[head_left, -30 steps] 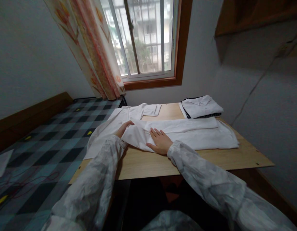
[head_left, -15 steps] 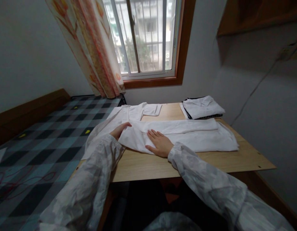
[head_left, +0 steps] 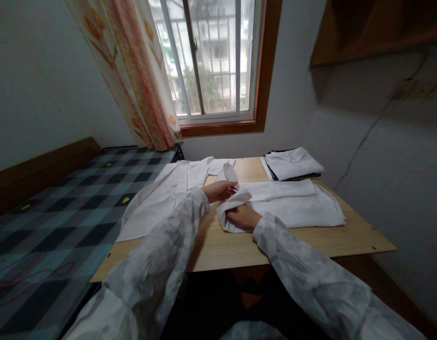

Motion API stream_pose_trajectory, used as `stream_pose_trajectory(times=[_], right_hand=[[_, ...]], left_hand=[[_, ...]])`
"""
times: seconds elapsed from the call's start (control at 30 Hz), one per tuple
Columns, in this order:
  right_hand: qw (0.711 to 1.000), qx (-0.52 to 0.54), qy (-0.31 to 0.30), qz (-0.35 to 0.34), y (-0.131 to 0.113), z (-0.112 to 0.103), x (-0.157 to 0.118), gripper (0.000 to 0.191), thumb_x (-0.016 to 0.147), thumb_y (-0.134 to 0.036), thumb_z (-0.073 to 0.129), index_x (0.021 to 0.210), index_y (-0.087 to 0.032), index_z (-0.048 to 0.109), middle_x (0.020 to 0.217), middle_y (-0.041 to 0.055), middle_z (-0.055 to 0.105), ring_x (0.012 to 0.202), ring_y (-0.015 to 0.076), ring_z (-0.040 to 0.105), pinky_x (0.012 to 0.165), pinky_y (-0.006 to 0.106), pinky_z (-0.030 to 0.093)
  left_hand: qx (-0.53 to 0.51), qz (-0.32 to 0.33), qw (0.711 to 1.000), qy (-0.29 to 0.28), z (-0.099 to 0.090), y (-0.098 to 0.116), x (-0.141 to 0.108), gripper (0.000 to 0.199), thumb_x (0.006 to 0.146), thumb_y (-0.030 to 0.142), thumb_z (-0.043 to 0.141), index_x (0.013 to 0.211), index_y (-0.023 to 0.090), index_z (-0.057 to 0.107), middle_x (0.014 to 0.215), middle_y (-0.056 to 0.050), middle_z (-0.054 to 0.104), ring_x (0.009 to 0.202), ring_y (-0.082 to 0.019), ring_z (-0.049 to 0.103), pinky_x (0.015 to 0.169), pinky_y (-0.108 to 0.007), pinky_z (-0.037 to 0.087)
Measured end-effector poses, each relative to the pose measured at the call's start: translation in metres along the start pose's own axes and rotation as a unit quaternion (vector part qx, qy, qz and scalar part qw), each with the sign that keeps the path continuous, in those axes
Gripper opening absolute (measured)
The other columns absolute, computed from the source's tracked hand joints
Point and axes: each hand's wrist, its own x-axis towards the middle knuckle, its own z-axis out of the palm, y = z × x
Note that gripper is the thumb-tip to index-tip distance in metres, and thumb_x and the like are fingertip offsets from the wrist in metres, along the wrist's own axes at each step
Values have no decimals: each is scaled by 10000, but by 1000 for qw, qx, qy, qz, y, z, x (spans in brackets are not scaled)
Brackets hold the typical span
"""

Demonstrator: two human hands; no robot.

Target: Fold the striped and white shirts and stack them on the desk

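A white shirt point(head_left: 285, 210), folded into a long strip, lies across the board, its left end lifted and curling back over itself. My left hand point(head_left: 221, 191) pinches the raised cloth at that end, near a rounded white flap point(head_left: 230, 174) that sticks up. Just below it, my right hand point(head_left: 244, 217) is tucked into the fold, fingers curled on the cloth and partly hidden by it. To the left, another white garment point(head_left: 151, 200) with a short sleeve is spread out beneath and beyond my left arm.
The wooden board point(head_left: 211, 252) carries all this, with a stack of folded clothes point(head_left: 294, 163) at its back right corner. A checked bed point(head_left: 80, 203) adjoins the left side. Behind are a curtain point(head_left: 133, 71) and a window point(head_left: 211, 61); a wooden shelf point(head_left: 374, 35) hangs upper right.
My left hand has moved right, bringing the shirt's left end up and over. My right hand, earlier flat on top of the cloth, is now curled inside the fold.
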Motion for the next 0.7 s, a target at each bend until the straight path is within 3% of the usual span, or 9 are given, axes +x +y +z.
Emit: stream_pose_trajectory(times=[0.1,0.2,0.3,0.37,0.53,0.63,0.7], right_hand=[[997,44,43,-51,5,-28,-16,460,948,-270,674,1406,-271,720,1448,65,715,1430,290,589,1281,478,387],[994,77,35,-64,19,-60,-34,425,982,-277,621,1390,-283,739,1458,63,710,1427,292,597,1272,488,403],[994,104,41,13,42,-83,-42,336,1041,-347,540,1249,-250,787,1280,92,787,1267,296,696,1166,486,511],[989,108,63,81,54,-91,-36,352,1067,-414,501,1167,-232,786,1189,106,806,1156,284,731,1085,456,556],[970,107,69,206,67,-89,6,391,1034,-550,591,1122,-193,725,998,90,813,780,198,713,787,322,577],[971,65,77,219,70,-76,31,414,967,-567,698,1055,-164,732,873,56,777,688,170,656,677,279,512],[974,28,79,209,73,-67,42,403,936,-560,741,988,-160,750,820,37,746,699,169,645,664,270,478]], left_hand=[[-44,9,999,-2,8,-14,6,459,890,565,779,1105,176,662,878,-28,711,662,-128,625,581,-224,449],[-28,111,993,41,11,-37,3,616,858,553,833,1328,238,588,973,-16,726,757,-137,668,644,-224,470],[59,238,968,52,16,-62,-4,631,867,570,828,1340,226,592,1087,-56,745,878,-157,689,765,-258,512],[119,289,949,49,19,-73,-11,567,892,585,800,1271,200,627,1119,-88,752,903,-174,697,809,-288,529],[331,347,874,74,17,-76,-40,430,934,577,727,1106,183,705,1027,-99,752,935,-233,699,888,-363,542],[463,370,805,18,13,-73,-54,540,838,543,799,1228,180,714,1188,-149,753,1104,-322,692,1028,-453,525],[504,383,774,1,11,-73,-58,538,830,412,779,1309,181,703,1271,-167,746,1189,-350,682,1104,-492,501]])
